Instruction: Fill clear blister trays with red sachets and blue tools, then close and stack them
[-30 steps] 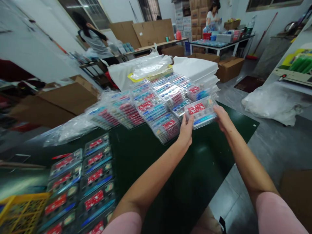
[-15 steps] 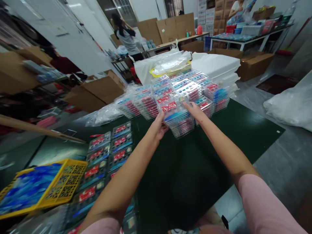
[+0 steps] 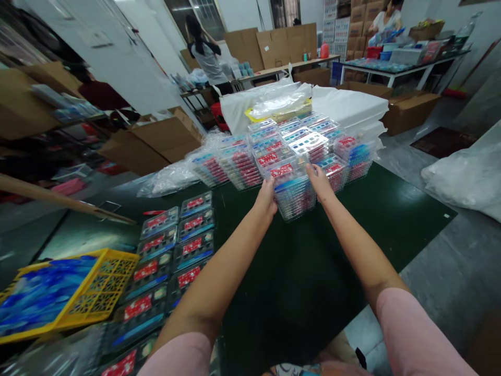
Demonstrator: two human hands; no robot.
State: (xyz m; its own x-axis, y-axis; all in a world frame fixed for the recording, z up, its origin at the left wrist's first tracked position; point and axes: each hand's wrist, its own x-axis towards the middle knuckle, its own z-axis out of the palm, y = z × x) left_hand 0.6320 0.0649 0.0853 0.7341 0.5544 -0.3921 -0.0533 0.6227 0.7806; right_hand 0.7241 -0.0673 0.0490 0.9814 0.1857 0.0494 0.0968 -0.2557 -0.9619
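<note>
Both my arms reach out over a dark green table [image 3: 313, 271]. My left hand [image 3: 266, 199] and my right hand [image 3: 319, 180] clasp the two sides of a stack of clear plastic packs [image 3: 293, 190] with red labels and blue contents. That stack stands at the near edge of a large heap of similar stacked packs [image 3: 289, 149]. The fingers of both hands curl around the stack's upper packs. Flat on the table at my left lie two rows of the same packs [image 3: 172, 245].
A yellow crate [image 3: 58, 300] with blue bags sits at the near left. White sacks [image 3: 336, 107] and cardboard boxes [image 3: 156, 138] stand beyond the heap. Two other people work at tables far back. A white bag [image 3: 465, 177] lies on the floor to the right.
A second ago my hands held one pack up at the right of the heap. They moved left and down onto the near stack. The view also swung left.
</note>
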